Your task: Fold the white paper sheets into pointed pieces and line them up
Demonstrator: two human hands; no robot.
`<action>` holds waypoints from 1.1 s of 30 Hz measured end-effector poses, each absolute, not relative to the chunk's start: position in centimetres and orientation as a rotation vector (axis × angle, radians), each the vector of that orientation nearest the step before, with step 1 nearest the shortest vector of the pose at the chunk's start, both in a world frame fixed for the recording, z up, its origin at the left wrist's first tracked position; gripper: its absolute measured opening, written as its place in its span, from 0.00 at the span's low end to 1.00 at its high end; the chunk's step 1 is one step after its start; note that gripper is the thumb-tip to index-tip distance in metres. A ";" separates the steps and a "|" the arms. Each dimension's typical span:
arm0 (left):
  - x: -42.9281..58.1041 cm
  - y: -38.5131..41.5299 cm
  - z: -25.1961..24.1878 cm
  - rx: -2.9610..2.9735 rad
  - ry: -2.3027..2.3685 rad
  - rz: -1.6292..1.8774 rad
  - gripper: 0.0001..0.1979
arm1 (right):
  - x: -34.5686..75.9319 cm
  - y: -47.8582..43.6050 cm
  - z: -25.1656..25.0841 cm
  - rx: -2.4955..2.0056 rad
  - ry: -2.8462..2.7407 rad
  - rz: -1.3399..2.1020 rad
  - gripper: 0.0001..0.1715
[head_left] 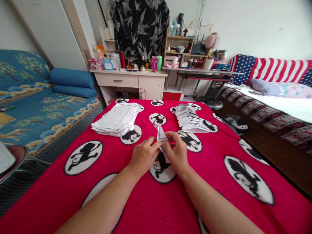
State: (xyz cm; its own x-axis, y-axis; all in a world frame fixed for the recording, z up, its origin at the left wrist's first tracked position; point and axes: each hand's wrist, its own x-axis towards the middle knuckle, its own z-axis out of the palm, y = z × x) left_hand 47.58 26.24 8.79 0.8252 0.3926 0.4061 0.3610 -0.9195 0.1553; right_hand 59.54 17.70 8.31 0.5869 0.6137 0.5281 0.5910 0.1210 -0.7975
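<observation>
Between my two hands, above the middle of the red cloth, a white sheet of paper (pixel 161 136) with faint printing stands partly folded. My left hand (pixel 145 152) pinches its left side near the fold. On the other side my right hand (pixel 177 150) grips it, thumb toward me and fingers behind. Beyond my left hand lies a loose stack of flat white papers (pixel 118 118). A row of folded papers (pixel 189 118), overlapping one another, rests beyond my right hand.
The red cloth (pixel 117 201) with monkey ovals covers the table. A blue-covered sofa (pixel 46 120) stands at left and a bed (pixel 270 110) at right. Behind are a white dresser (pixel 117 81) crowded with bottles, a desk with shelves (pixel 180 37), and a round stool (pixel 209 102).
</observation>
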 end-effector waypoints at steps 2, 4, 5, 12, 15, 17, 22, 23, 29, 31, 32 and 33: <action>47.5 26.4 8.9 2.988 0.608 0.666 0.08 | 59.7 17.6 8.3 -1.541 -1.084 0.036 0.11; 47.5 26.6 9.0 3.012 0.603 0.677 0.05 | 60.3 17.6 8.3 -1.556 -1.094 0.019 0.12; 47.4 26.7 9.0 3.007 0.591 0.693 0.04 | 60.7 17.6 8.2 -1.564 -1.079 0.009 0.12; 47.5 27.0 8.7 2.727 0.463 0.842 0.06 | 62.3 17.6 8.3 -1.593 -0.971 0.197 0.09; 47.5 27.1 8.7 2.468 0.436 0.939 0.10 | 62.4 17.6 8.3 -1.507 -0.915 0.439 0.08; 47.6 27.4 8.6 2.295 0.485 0.949 0.11 | 62.5 17.5 8.2 -1.455 -0.882 0.601 0.05; 47.9 28.2 7.6 1.940 0.604 0.884 0.08 | 62.4 17.3 8.5 -1.338 -0.882 0.711 0.16; 48.0 28.3 7.4 1.886 0.598 0.885 0.09 | 62.2 17.3 8.5 -1.310 -0.892 0.693 0.19; 48.2 28.2 7.2 1.853 0.539 0.811 0.13 | 61.8 17.6 8.2 -1.288 -1.001 0.596 0.13; 48.1 28.0 7.5 1.930 0.544 0.816 0.13 | 61.7 17.6 8.1 -1.327 -1.035 0.594 0.14; 48.0 27.9 7.6 1.964 0.539 0.838 0.12 | 61.7 17.6 8.1 -1.338 -1.044 0.600 0.15; 48.0 27.8 7.8 1.989 0.526 0.871 0.11 | 61.7 17.6 8.2 -1.342 -1.044 0.612 0.16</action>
State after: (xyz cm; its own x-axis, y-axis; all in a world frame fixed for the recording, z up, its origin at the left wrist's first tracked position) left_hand 48.01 27.82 7.79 0.6649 0.6459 0.3751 0.0314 -0.5259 0.8500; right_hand 61.67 17.58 8.16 0.4466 0.8589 0.2508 0.2002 0.1773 -0.9636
